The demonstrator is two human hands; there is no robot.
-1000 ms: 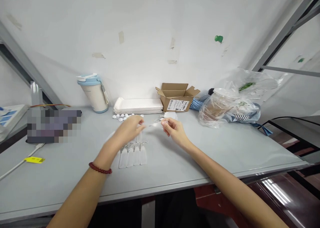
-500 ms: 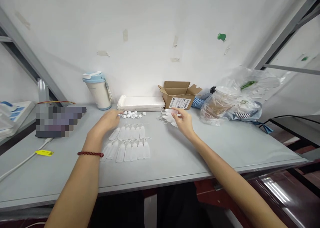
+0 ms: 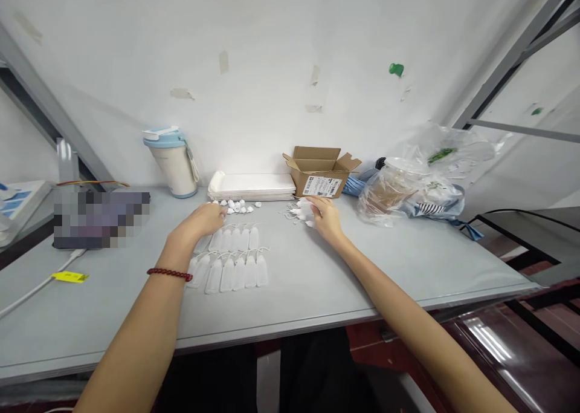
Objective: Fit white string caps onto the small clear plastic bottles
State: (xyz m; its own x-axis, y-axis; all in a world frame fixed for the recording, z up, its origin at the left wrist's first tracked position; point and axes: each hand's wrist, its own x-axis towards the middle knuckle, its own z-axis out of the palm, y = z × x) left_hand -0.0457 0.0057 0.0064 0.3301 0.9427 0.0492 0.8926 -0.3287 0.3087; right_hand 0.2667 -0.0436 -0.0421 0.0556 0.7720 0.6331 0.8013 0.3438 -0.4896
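Observation:
My left hand (image 3: 206,221) is at the left end of a cluster of small white caps (image 3: 240,206), its fingers bent together at the tips. Whatever it pinches, if anything, is too small to make out. On the right, my right hand (image 3: 327,221) has its thumb and fingers around a bunch of white tags (image 3: 304,207) with thin strings, partly hidden by the fingers. Two rows of translucent white tags (image 3: 239,273) with looped strings lie flat on the grey table, nearer to me; my left hand covers part of the upper row's left end.
Behind the caps is a stack of white sheets or envelopes (image 3: 251,186), beside an opened cardboard box (image 3: 321,174). A cream tumbler (image 3: 174,168) and a pixelated device (image 3: 102,219) stand left. Plastic bags with a cup (image 3: 392,189) sit right. The table's front edge (image 3: 281,325) runs below.
My left hand has shifted slightly right and its fingers have curled in. My right hand's fingers have drawn closer around the bunch of tags. The view has turned a little.

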